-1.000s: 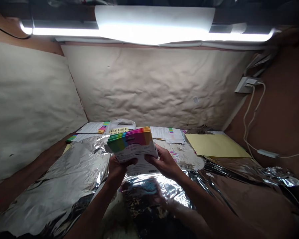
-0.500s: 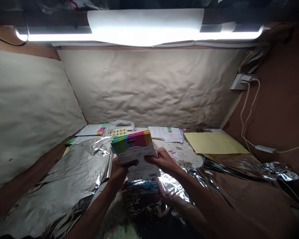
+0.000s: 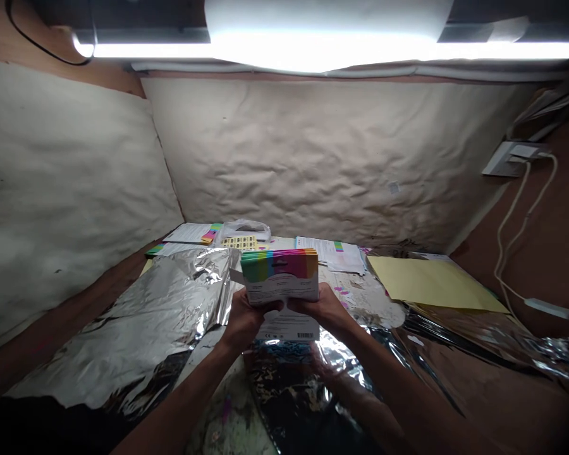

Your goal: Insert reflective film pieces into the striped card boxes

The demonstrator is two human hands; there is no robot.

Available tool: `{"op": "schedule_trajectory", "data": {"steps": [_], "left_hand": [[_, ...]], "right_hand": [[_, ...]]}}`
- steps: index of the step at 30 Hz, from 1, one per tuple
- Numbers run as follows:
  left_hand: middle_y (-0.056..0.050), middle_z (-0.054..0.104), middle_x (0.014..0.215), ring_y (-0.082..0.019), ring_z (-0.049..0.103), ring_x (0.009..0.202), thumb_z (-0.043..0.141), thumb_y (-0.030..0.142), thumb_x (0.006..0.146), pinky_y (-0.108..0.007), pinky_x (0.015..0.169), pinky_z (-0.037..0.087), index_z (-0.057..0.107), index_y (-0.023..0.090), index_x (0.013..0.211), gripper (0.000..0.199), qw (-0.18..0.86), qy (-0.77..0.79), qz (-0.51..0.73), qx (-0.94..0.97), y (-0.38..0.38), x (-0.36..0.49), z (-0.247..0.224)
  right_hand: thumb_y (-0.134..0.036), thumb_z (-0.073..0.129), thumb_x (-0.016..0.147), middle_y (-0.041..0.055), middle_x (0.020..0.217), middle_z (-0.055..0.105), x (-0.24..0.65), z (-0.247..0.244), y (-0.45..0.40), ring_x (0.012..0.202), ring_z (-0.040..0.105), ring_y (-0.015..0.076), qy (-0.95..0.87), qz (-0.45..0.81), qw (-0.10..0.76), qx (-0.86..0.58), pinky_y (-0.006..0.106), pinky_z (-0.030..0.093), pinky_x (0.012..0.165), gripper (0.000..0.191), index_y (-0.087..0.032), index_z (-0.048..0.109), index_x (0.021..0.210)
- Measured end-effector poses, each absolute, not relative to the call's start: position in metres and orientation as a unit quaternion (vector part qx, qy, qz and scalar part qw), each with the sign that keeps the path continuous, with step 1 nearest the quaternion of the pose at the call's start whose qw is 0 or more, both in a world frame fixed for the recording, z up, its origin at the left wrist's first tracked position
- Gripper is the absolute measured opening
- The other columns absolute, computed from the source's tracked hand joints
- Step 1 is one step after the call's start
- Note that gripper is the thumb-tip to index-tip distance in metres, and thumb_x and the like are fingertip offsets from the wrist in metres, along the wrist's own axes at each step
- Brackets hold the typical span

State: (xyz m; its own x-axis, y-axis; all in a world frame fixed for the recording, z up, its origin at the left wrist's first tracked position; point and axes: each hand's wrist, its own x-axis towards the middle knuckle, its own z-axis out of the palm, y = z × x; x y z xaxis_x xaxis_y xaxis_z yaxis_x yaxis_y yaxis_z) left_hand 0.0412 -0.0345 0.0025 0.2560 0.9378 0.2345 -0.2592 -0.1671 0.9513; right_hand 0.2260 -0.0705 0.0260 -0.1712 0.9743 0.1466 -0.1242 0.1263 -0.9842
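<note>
Both hands hold up a white box with rainbow stripes along its top edge, the colourful box. My left hand grips its lower left side, and my right hand grips its lower right side. A white panel with a barcode extends below the box between my hands. Its link to the box is hidden. A crumpled silver foil sheet lies just left of my left hand.
Loose printed papers, a plastic bag and sticky notes lie at the back of the table. A yellow sheet lies on dark foil to the right. Walls stand behind and beside, with cables from a wall socket.
The box has rotated from a tilted pose to nearly level in my hands. The whole scene has shifted right in view as my head turned.
</note>
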Motion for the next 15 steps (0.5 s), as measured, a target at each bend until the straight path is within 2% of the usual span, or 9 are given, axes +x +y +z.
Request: {"op": "schedule_trajectory", "data": {"steps": [9,15], "left_hand": [[-0.008,0.077,0.09,-0.028,0.073,0.084,0.088,0.015,0.058,-0.034,0.072,0.059,0.074,0.013,0.096,0.04,0.57,0.279,0.518,0.573,-0.031,0.039,-0.005],[-0.008,0.077,0.091,-0.027,0.072,0.083,0.088,0.014,0.058,-0.032,0.07,0.058,0.073,0.013,0.093,0.038,0.588,0.257,0.51,0.572,-0.031,0.037,-0.006]], "right_hand": [[-0.032,0.081,0.074,0.0054,0.099,0.075,0.23,0.015,-0.067,0.087,0.068,0.023,-0.549,0.56,0.506,-0.359,0.035,0.051,0.081,0.034,-0.021,0.075,0.106],[-0.036,0.08,0.075,0.0055,0.101,0.075,0.23,0.01,-0.066,0.09,0.068,0.0249,-0.556,0.558,0.492,-0.371,0.037,0.052,0.082,0.035,-0.022,0.075,0.107]]}}
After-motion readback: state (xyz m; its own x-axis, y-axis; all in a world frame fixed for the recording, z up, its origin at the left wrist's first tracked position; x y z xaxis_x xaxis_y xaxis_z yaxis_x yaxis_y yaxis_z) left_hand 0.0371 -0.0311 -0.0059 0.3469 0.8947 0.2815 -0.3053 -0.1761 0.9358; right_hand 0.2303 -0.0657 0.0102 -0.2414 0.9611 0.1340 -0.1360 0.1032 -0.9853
